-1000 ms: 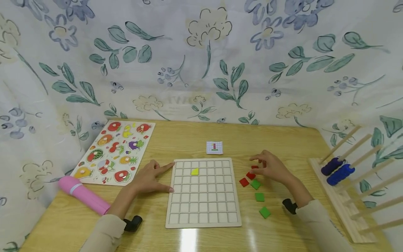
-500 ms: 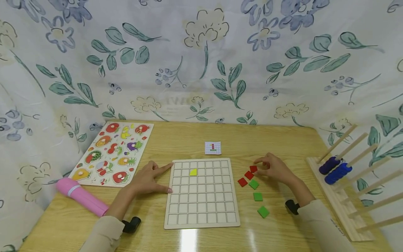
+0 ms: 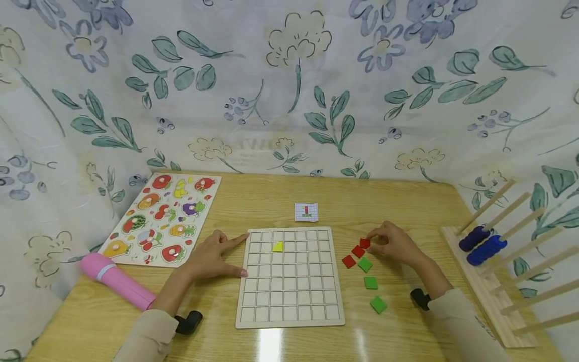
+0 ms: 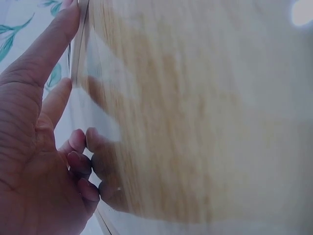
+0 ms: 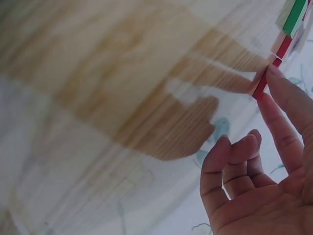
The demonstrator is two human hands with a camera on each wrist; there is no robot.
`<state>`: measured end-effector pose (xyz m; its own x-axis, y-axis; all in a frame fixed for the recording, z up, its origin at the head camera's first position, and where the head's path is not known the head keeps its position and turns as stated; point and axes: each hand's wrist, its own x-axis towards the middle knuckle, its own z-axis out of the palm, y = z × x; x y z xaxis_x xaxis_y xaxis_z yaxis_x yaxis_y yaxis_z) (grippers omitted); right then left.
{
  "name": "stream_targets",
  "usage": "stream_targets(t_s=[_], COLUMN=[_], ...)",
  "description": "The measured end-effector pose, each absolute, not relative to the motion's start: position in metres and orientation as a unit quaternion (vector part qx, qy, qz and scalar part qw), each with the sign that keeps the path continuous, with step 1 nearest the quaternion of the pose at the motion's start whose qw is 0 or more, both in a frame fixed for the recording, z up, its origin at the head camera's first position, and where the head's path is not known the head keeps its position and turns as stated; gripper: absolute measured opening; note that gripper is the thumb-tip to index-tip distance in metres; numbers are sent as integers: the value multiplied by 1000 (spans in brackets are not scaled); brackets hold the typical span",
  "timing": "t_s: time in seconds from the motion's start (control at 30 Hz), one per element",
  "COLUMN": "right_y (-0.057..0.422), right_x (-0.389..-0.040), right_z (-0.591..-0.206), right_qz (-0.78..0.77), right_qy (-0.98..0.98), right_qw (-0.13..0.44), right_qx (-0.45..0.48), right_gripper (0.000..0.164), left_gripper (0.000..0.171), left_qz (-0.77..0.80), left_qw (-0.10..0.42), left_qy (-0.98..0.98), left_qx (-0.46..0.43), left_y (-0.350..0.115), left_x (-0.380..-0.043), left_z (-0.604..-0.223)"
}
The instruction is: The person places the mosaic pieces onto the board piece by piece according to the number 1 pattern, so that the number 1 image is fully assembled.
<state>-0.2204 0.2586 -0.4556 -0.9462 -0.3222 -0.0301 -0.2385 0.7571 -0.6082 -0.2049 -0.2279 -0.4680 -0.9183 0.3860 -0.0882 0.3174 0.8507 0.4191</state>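
The left hand [image 3: 213, 256] is rested against the nine o'clock edge of the board [image 3: 289, 284], thumb and forefinger straight and spread, nothing gripped. By the right hand [image 3: 394, 245], at the board's two o'clock, a red tile [image 3: 364, 243] is pinched between thumb and forefinger. The tile should prove light, stiff and smooth; opposite edges are best gripped.

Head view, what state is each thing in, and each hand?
Grid board, one cell filled
Yellow tile, in that cell
Red tiles, off the board
Green tiles, off the board
Paper card, lying flat
Fruit puzzle, lying flat
Pink microphone, on its side
Peg rack, two pegs loaded
Left hand, touching the board's edge
Right hand, fingers pinching farthest red tile
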Motion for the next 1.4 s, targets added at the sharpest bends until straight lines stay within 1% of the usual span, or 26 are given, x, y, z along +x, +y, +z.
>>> stream_targets(t_s=[0.1, 0.33, 0.47, 0.67, 0.9, 1.07, 1.17, 1.4], right_y=[257, 252, 247, 237, 226, 215, 207, 192], right_x=[-219, -218, -219, -221, -221, -223, -225, -227], right_z=[-455, -453, -448, -441, -437, -436, -435, -434], right_qz=[-312, -277, -259, -254, -280, -297, -305, -309], right_qy=[935, 943, 949, 945, 935, 927, 924, 921], right_qw=[58, 19, 5, -12, -11, -10, -3, 20], right_qx=[-156, -185, -180, -205, -217, -230, -232, -238], right_gripper=[22, 18, 17, 18, 16, 19, 21, 18], left_gripper=[96, 97, 98, 98, 98, 98, 98, 98], left_qz=[201, 201, 206, 209, 207, 206, 204, 201], left_qw=[84, 85, 89, 89, 89, 88, 86, 85], left_qy=[959, 959, 958, 957, 958, 958, 958, 959], left_qx=[182, 180, 178, 177, 178, 180, 181, 182], left_y=[-230, -229, -228, -228, -228, -228, -229, -228], left_x=[-205, -205, -205, -203, -206, -206, -206, -207], left_z=[-467, -469, -471, -469, -469, -469, -470, -471])
